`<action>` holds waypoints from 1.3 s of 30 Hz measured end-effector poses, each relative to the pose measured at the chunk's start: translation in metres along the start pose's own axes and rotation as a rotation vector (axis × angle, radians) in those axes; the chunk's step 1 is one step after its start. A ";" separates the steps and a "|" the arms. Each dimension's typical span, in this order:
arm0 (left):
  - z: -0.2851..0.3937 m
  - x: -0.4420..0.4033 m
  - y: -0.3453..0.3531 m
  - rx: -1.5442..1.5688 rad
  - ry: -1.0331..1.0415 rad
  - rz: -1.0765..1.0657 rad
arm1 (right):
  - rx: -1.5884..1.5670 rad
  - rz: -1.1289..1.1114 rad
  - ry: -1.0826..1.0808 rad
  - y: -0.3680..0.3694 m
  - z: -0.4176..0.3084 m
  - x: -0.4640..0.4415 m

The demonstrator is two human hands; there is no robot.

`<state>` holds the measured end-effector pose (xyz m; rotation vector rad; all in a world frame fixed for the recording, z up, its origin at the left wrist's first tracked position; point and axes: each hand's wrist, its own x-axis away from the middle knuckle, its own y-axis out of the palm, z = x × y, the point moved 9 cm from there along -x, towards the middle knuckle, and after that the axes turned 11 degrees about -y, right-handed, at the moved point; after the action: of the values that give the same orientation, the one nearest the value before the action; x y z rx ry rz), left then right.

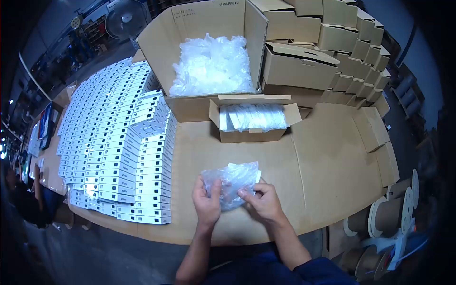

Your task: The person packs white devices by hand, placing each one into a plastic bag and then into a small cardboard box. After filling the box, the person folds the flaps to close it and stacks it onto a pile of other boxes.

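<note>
A clear plastic bag (228,183) is held up between both hands, above the cardboard-covered table. My left hand (209,199) grips its left edge, thumb in front and fingers behind. My right hand (265,200) pinches the lower right side of the bag. A white flat edge shows at the bag's upper right; whether it lies inside or behind the plastic I cannot tell. Just beyond the hands stands an open small carton (251,137), with a row of plastic-wrapped white pieces (254,118) standing in it.
A large open box (209,21) full of clear plastic bags (213,66) stands behind the small carton. Tall stacks of white boxes (114,147) cover the left side. Brown cartons (299,66) are piled at the back right. Cable spools (389,213) stand beyond the table's right edge.
</note>
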<state>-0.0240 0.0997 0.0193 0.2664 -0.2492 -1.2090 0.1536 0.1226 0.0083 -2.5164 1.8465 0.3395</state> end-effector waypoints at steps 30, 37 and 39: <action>0.050 -0.013 0.014 -0.682 -0.145 -0.296 | 0.341 -0.056 -0.065 -0.003 -0.006 0.013; 0.003 -0.018 -0.011 0.114 0.000 -0.177 | 0.410 0.109 -0.155 -0.011 -0.015 0.015; -0.021 -0.005 0.000 0.046 -0.214 -0.291 | 0.463 0.103 -0.142 -0.008 -0.017 0.016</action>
<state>-0.0190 0.1057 -0.0010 0.2179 -0.4361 -1.5232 0.1683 0.1080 0.0215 -2.0442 1.7577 0.0729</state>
